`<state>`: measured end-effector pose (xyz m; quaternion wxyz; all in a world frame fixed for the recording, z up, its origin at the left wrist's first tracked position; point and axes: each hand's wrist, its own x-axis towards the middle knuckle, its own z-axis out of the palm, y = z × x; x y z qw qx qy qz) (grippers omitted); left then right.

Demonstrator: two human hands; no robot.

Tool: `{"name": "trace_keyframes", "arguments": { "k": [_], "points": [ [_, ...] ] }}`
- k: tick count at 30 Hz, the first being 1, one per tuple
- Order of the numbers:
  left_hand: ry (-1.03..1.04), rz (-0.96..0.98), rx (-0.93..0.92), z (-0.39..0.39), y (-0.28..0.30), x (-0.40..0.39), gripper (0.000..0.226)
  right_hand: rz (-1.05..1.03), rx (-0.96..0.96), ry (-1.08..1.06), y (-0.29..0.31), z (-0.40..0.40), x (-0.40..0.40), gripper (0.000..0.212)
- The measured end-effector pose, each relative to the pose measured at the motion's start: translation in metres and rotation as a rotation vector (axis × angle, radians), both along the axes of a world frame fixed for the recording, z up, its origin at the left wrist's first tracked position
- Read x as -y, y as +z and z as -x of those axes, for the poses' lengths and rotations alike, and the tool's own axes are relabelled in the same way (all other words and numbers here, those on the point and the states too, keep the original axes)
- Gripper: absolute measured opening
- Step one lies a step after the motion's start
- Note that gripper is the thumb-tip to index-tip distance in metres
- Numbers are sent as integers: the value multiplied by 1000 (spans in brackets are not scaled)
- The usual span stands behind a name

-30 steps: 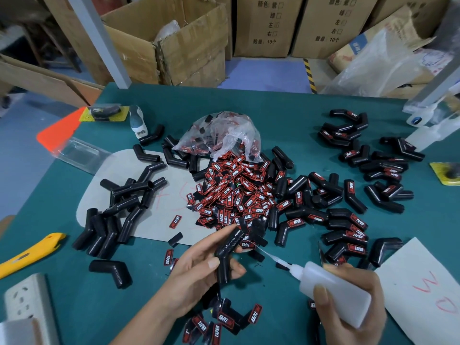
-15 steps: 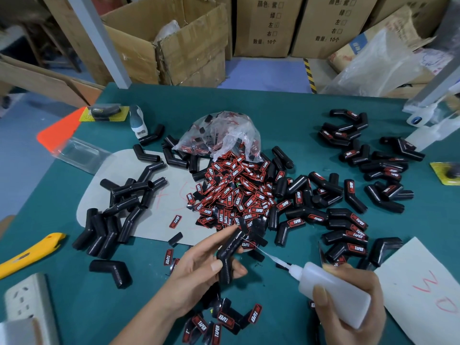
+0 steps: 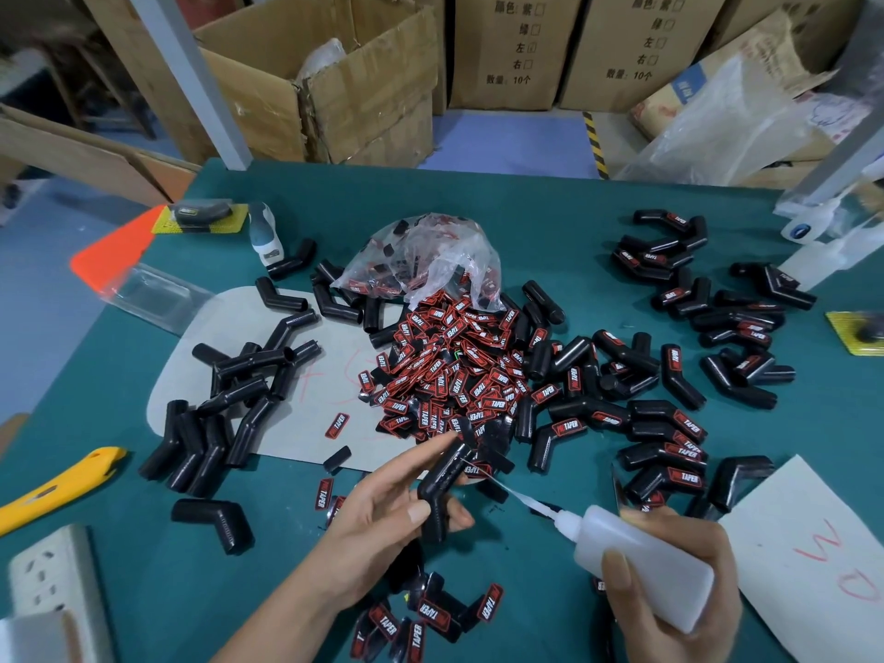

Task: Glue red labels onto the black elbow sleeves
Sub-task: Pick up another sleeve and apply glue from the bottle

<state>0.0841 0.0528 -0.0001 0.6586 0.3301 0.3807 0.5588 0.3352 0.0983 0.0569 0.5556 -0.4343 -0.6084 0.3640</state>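
Bare sleeves: unlabelled black elbow sleeves (image 3: 229, 399) lie heaped on the left of the green surface (image 3: 550, 222), well apart from the hands.
Left hand: the left hand (image 3: 382, 514) pinches one black elbow sleeve (image 3: 442, 490) between thumb and fingers, forefinger stretched along its upper leg; it holds the piece clear of the surface.
Sleeve axis: the bend sits at the thumb; the upper leg slants up and to the right toward the label pile, the lower leg drops toward the palm.
Key relation: the glue bottle's needle tip (image 3: 478, 468) meets the upper leg from the lower right, running nearly across that leg.
Label pile: red labels (image 3: 449, 370) lie spilled just beyond the held sleeve, nearer the left hand.
Right hand: the right hand (image 3: 669, 595) wraps the white glue bottle (image 3: 641, 562), nozzle aimed up-left.
Judgement: glue is likely going on now; a label is picked next.
Finished sleeves: labelled sleeves (image 3: 669, 433) lie to the right.
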Motion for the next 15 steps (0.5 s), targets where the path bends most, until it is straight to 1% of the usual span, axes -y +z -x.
{"name": "trace_keyframes", "arguments": {
  "k": [5,7,8,10,12,13,15],
  "points": [
    [57,23,34,0,1,-3,67,28,-126,-48,-4,-4,-9,29],
    [104,32,46,1,2,-6,63,96,-235,-88,-12,-7,-19,28],
    [130,42,34,0,2,-7,60,138,-265,-76,-16,-9,-24,26],
    [191,67,-28,-1,1,-8,51,246,-267,-46,-24,-12,-33,27],
    [247,82,-111,-3,0,-8,44,341,-275,-38,-28,-12,-44,37],
    [256,84,-154,-4,-1,-7,42,368,-273,-28,-30,-13,-49,42],
    [247,93,-228,-5,-2,-6,40,413,-235,-27,-36,-14,-56,44]
  ]
}}
